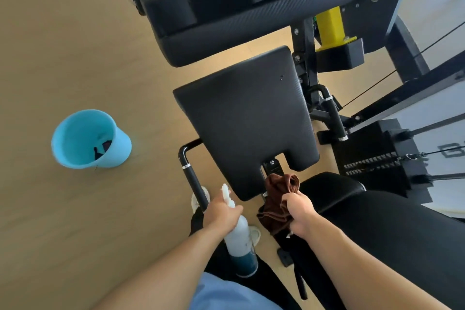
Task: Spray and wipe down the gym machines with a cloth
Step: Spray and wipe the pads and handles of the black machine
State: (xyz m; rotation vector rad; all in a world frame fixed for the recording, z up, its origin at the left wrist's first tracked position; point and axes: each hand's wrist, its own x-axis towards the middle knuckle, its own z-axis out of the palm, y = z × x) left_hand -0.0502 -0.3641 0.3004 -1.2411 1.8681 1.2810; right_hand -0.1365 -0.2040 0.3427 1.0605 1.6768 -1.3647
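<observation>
A black gym machine fills the middle and right of the head view, with a flat black seat pad [247, 118] in the centre and a long black pad [251, 20] beyond it. My left hand [221, 212] grips a white spray bottle [240, 239] with a dark liquid at its base, nozzle pointing toward the seat pad's near edge. My right hand [300, 214] holds a bunched brown cloth [278, 199] just below the notch in the seat pad. The cloth hangs partly over the machine's frame.
A light blue bucket [88, 138] with something dark inside stands on the tan floor at the left. A black handle bar [193, 178] sticks out by my left hand. A weight stack [377, 156] with cables, a yellow post [329, 25] and a second black pad [334, 186] lie on the right.
</observation>
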